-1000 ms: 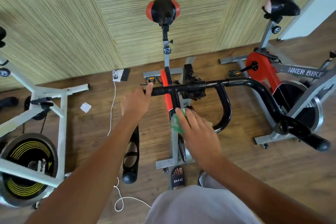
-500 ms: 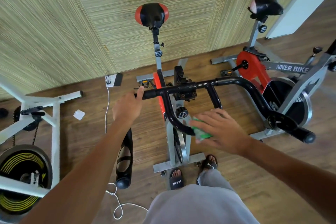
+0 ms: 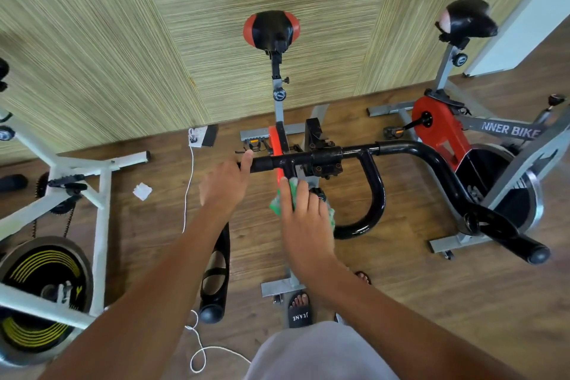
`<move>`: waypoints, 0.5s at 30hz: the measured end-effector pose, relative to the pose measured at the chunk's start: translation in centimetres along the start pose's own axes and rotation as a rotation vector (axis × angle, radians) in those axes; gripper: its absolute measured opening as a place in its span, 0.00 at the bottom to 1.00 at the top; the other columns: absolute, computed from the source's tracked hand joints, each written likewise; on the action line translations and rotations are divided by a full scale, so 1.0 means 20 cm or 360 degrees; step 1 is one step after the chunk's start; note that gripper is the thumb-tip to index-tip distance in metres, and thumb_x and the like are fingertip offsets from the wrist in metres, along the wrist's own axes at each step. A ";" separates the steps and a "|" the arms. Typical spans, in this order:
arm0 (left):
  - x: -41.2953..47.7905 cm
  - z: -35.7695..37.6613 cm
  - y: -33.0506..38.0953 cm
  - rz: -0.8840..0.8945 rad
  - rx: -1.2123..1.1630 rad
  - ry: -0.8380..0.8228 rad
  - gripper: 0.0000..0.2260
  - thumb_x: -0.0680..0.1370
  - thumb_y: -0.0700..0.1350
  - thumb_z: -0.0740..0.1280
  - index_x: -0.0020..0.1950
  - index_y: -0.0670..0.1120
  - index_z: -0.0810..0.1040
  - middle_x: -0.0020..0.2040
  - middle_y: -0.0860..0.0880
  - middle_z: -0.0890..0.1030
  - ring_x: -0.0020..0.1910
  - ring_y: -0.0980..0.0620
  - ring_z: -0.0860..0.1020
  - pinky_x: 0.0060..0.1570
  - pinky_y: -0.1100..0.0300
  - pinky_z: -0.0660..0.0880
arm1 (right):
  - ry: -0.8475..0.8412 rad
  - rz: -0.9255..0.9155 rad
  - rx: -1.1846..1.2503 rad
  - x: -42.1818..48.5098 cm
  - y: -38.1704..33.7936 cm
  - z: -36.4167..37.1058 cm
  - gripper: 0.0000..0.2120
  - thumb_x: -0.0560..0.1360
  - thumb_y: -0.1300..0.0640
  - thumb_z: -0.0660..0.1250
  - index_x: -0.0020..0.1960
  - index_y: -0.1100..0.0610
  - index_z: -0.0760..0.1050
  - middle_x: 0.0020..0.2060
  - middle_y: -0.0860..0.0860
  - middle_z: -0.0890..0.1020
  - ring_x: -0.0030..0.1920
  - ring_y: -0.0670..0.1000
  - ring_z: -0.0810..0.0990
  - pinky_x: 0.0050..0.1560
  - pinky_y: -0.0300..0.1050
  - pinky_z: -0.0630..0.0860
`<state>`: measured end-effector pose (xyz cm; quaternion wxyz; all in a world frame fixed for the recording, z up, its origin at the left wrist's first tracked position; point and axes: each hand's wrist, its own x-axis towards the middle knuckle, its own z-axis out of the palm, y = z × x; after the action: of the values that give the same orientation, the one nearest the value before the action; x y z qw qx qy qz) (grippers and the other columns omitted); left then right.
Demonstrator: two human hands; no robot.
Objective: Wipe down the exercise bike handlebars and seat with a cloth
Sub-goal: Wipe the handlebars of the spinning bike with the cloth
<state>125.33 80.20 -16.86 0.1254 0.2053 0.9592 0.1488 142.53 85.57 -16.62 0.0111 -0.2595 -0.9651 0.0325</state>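
One head-worn wide-angle camera looks steeply down and forward, close above the exercise bike's handlebars (image 3: 339,153), toward the seat (image 3: 271,28) and wall (image 3: 154,40).

Three exercise bikes are standing on the wooden floor: one white bike (image 3: 77,191) at the left, one red and grey bike (image 3: 279,145) in the middle, one red bike (image 3: 444,129) at the right. Two seats are showing, one black and red seat (image 3: 271,28) and one black seat (image 3: 468,17). One black handlebar (image 3: 373,185) is crossing the middle. Two hands are reaching in: the left hand (image 3: 223,183) and the right hand (image 3: 303,219). One green cloth (image 3: 276,203) is lying under the right hand. One white cord (image 3: 188,194), one white paper scrap (image 3: 142,191) and one black sandal (image 3: 299,311) are lying on the floor.
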 end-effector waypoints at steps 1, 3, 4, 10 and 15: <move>0.00 0.00 0.00 0.0001 -0.0031 -0.0007 0.29 0.82 0.65 0.45 0.49 0.45 0.76 0.41 0.45 0.78 0.43 0.43 0.75 0.43 0.52 0.69 | -0.0079 0.0030 0.0073 0.07 -0.01 -0.02 0.37 0.79 0.57 0.65 0.81 0.60 0.48 0.74 0.66 0.63 0.67 0.62 0.71 0.66 0.54 0.71; 0.00 0.00 -0.01 0.0004 -0.0060 -0.0002 0.29 0.82 0.66 0.46 0.48 0.45 0.75 0.40 0.45 0.77 0.43 0.43 0.75 0.43 0.52 0.69 | -0.0238 0.0089 0.0364 0.17 0.02 -0.06 0.37 0.82 0.56 0.63 0.81 0.59 0.44 0.74 0.65 0.60 0.71 0.62 0.68 0.68 0.55 0.71; 0.00 0.00 -0.01 0.0005 -0.0065 0.0004 0.29 0.82 0.66 0.46 0.47 0.45 0.75 0.39 0.45 0.77 0.43 0.43 0.76 0.43 0.52 0.70 | -0.0272 0.0106 0.0531 0.20 0.05 -0.07 0.35 0.82 0.55 0.62 0.81 0.58 0.45 0.73 0.64 0.63 0.70 0.62 0.69 0.67 0.55 0.73; 0.00 -0.01 0.00 0.0000 -0.0044 0.0005 0.29 0.81 0.68 0.44 0.47 0.48 0.75 0.36 0.48 0.77 0.42 0.44 0.77 0.46 0.50 0.73 | 0.0246 -0.0114 0.0595 0.40 0.37 -0.09 0.29 0.81 0.56 0.64 0.79 0.51 0.57 0.72 0.54 0.71 0.70 0.55 0.70 0.72 0.56 0.66; 0.00 -0.02 0.00 0.0022 -0.0077 -0.0014 0.28 0.81 0.66 0.45 0.44 0.47 0.73 0.35 0.48 0.75 0.42 0.43 0.77 0.45 0.51 0.73 | 0.0088 -0.0634 -0.0092 0.50 0.55 0.07 0.27 0.84 0.42 0.49 0.81 0.48 0.52 0.81 0.50 0.55 0.81 0.55 0.50 0.78 0.62 0.46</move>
<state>125.16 80.04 -16.54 0.1336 0.2097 0.9533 0.1718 139.26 99.99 -18.69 0.0363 -0.0644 -0.9972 -0.0053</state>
